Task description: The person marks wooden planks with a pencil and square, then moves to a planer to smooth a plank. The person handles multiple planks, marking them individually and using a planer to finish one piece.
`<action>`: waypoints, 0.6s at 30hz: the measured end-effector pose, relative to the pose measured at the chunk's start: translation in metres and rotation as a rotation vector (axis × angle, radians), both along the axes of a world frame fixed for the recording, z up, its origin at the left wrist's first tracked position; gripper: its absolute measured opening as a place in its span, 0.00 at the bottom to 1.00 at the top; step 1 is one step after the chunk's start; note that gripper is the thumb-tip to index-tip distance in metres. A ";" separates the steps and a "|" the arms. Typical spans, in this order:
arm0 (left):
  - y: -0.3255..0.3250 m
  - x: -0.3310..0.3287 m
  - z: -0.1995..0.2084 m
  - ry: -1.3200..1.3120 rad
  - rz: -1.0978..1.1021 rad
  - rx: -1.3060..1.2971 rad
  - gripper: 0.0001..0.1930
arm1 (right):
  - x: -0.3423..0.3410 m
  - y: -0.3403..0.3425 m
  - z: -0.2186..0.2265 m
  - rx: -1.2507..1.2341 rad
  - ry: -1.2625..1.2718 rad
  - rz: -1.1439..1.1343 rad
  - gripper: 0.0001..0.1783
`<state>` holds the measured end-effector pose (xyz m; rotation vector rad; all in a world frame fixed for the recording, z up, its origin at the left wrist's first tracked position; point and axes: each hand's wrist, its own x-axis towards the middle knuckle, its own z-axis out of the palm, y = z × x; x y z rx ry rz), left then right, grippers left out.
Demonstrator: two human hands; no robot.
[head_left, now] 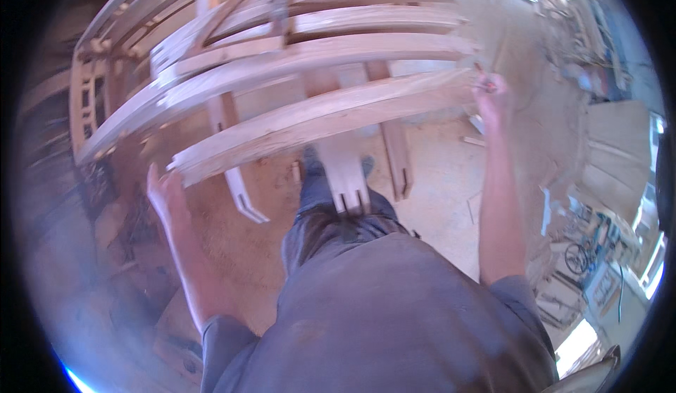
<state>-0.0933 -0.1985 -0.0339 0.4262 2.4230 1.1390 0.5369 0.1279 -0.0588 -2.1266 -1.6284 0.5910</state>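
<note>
A long pale wooden beam (324,115) stretches across in front of my body, tilted up toward the right. My left hand (167,185) grips its left end. At the right end, my right hand (493,91) has its fingers closed round the beam; a thin reddish stick shows by those fingers, too blurred to name. Under the beam, several flat wooden pieces point toward me. The middle slotted piece (345,175) reaches my waist; another slotted piece (241,196) is at its left, and a darker slotted piece (396,157) at its right.
Beyond the beam lies a stack of long wooden rails (366,20) with a small wooden frame (239,23) on top. A slatted wooden frame (88,104) stands far left. On the right are sheets of board (616,139) and a machine with a dark handwheel (576,258). Dust covers the floor (443,175).
</note>
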 end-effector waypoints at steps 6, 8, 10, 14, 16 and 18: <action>0.003 0.011 0.015 0.022 -0.001 -0.079 0.44 | -0.019 -0.006 0.012 0.026 0.363 -0.014 0.09; 0.006 0.013 0.014 0.022 -0.017 -0.085 0.45 | -0.019 -0.006 0.017 0.026 0.361 -0.022 0.10; 0.009 0.014 0.014 0.002 -0.017 -0.069 0.46 | -0.019 -0.006 0.016 0.036 0.365 -0.020 0.10; 0.007 0.014 0.008 -0.005 0.004 -0.005 0.45 | -0.029 -0.010 0.028 0.027 0.285 -0.001 0.09; 0.009 0.019 0.012 0.003 0.022 0.011 0.45 | -0.031 -0.011 0.031 0.020 0.302 0.003 0.08; 0.006 0.021 0.009 0.040 -0.038 -0.040 0.45 | -0.033 -0.014 0.035 0.034 0.248 -0.010 0.09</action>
